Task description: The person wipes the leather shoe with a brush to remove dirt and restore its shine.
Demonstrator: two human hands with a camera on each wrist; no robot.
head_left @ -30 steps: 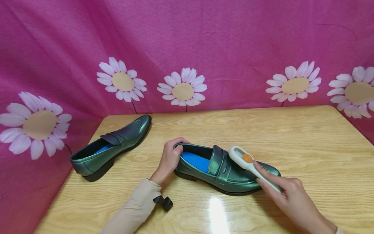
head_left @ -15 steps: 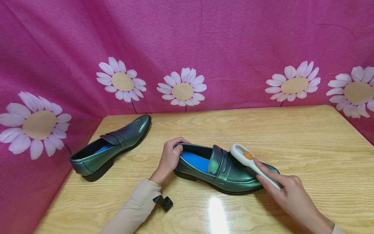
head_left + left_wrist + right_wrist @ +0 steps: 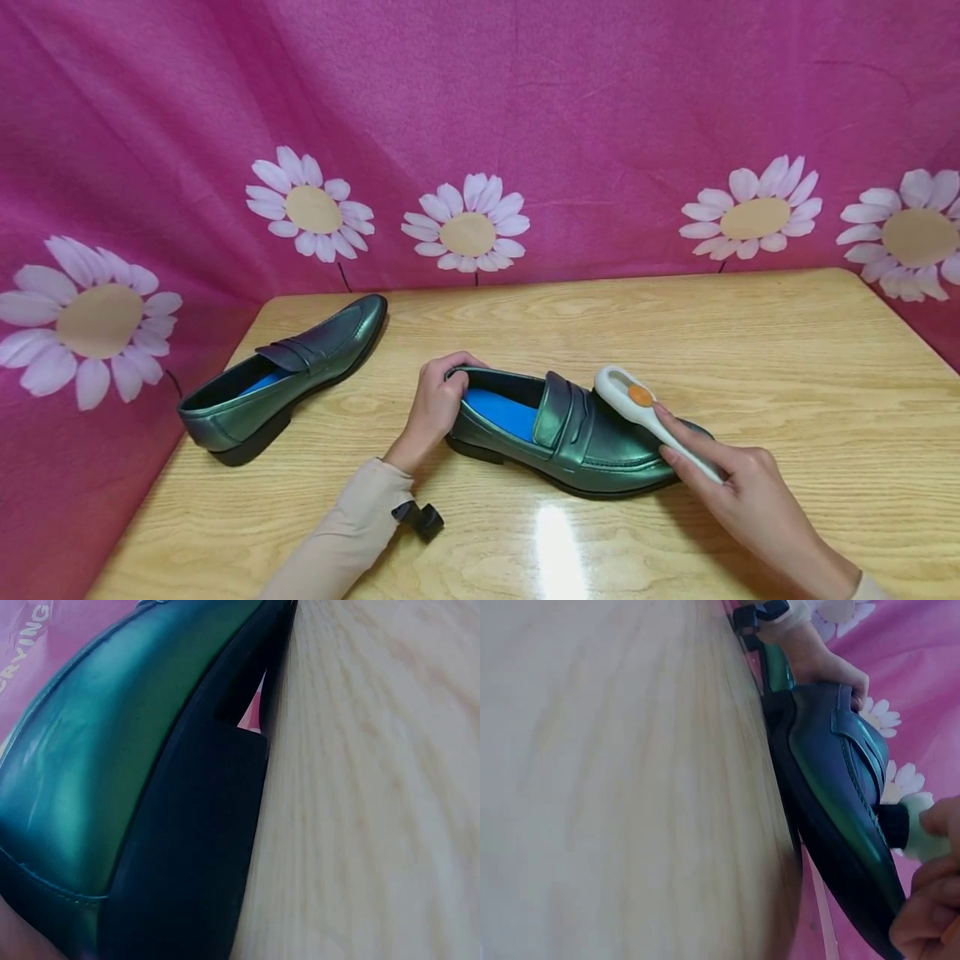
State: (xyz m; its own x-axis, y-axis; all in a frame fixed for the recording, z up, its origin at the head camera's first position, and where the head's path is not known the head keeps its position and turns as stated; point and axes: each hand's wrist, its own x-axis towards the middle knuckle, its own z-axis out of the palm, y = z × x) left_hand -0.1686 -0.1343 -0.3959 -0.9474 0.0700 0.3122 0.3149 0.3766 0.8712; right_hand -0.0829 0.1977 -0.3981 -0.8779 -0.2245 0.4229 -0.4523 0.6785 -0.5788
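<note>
A metallic green loafer point(image 3: 555, 471) with a blue insole stands on the table, toe to the right. My left hand point(image 3: 437, 404) grips its heel end, thumb at the opening's rim. In my right hand point(image 3: 757, 500) is a white-handled brush point(image 3: 660, 429) with an orange button, its head over the loafer's upper, just in front of the strap. Black bristles point(image 3: 894, 826) meet the upper in the right wrist view. Close up in the left wrist view are the loafer's side and black heel point(image 3: 187, 840). The matching loafer point(image 3: 285, 375) stands apart at the left.
The wooden table point(image 3: 810, 358) runs back to a pink cloth point(image 3: 600, 108) printed with white daisies, which also hangs along the left side. A black device point(image 3: 422, 521) is strapped at the left sleeve's cuff.
The brush has shifted slightly to the right and away from me across the loafer's upper, the right hand moving with it. The left hand and both loafers have stayed in place.
</note>
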